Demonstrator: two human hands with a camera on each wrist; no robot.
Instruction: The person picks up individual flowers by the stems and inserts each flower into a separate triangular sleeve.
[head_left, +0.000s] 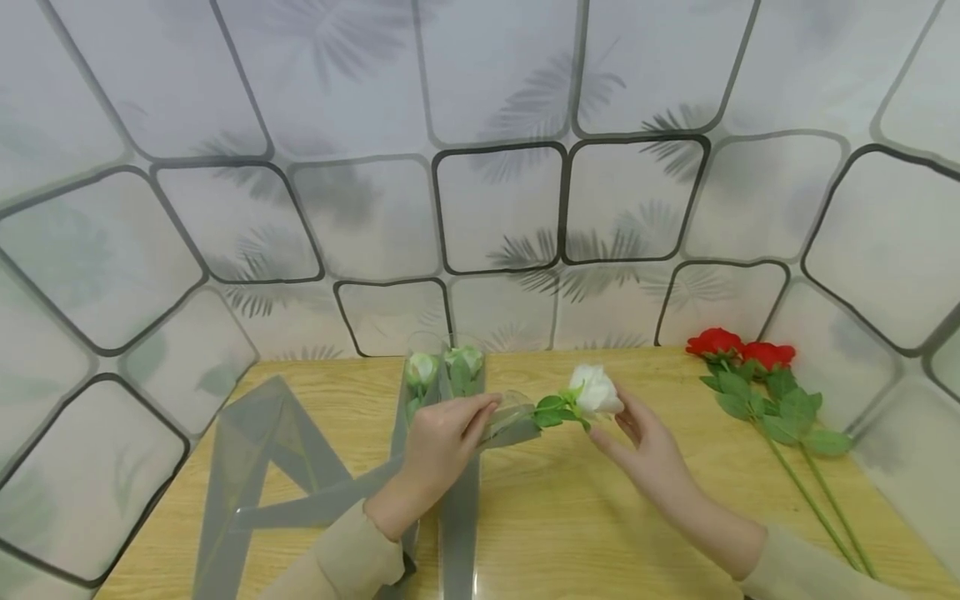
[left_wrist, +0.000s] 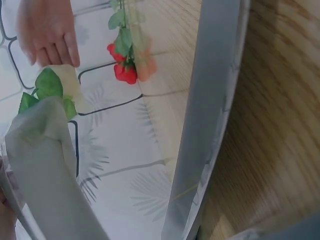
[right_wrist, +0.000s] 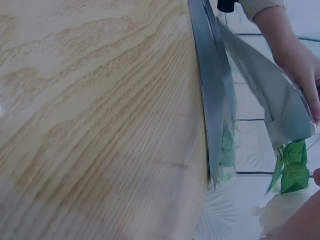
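My left hand pinches the mouth end of a grey-and-clear flower sleeve, raised above the table. From that mouth a white rose sticks out to the right, its green leaves just outside the edge; the stem inside is mostly hidden. My right hand is at the bloom, thumb below it and fingers along its right side, loosely spread with fingertips at the petals. In the left wrist view, the right hand reaches down to the bloom's edge.
Two sleeved white roses lie behind my left hand. More grey sleeves are spread over the wooden table at left. Two red roses with long stems lie at right. A patterned backdrop stands around the table.
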